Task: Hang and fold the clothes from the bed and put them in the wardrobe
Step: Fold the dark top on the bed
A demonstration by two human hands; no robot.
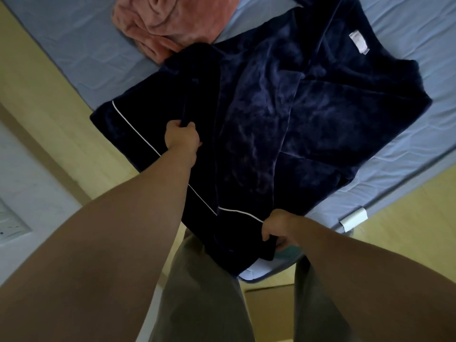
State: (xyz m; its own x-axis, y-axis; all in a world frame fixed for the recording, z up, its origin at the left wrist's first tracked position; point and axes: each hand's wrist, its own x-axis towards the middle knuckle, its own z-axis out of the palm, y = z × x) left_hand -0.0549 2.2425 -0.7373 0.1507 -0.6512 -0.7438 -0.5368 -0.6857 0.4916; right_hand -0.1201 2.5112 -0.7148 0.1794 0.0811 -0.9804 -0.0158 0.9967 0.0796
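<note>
The navy velvet garment lies spread across the near corner of the bed. Its body is flat on the mattress, and its near part hangs over the bed's near edge toward the person. A line of white piping runs along the overhanging part, and a small pale label shows at the neckline on the far side. One side already looks turned in over the middle, which leaves a long crease down the cloth.

The left hand is clenched on a bunched fold of the garment near the bed's left edge. The right hand pinches the piped hem just off the near corner.

The task seems to be at an early stage, with this piece only partly folded. A crumpled pink garment waits untouched toward the far edge, touching the navy one. No wardrobe or hanger is in view, so putting things away is all left to do.

The bed has a light blue quilted cover, with a white tab on its right edge. A yellow wooden floor surrounds it, and a white wall with a socket plate stands at the left. The person's grey trousers fill the bottom of the view.
</note>
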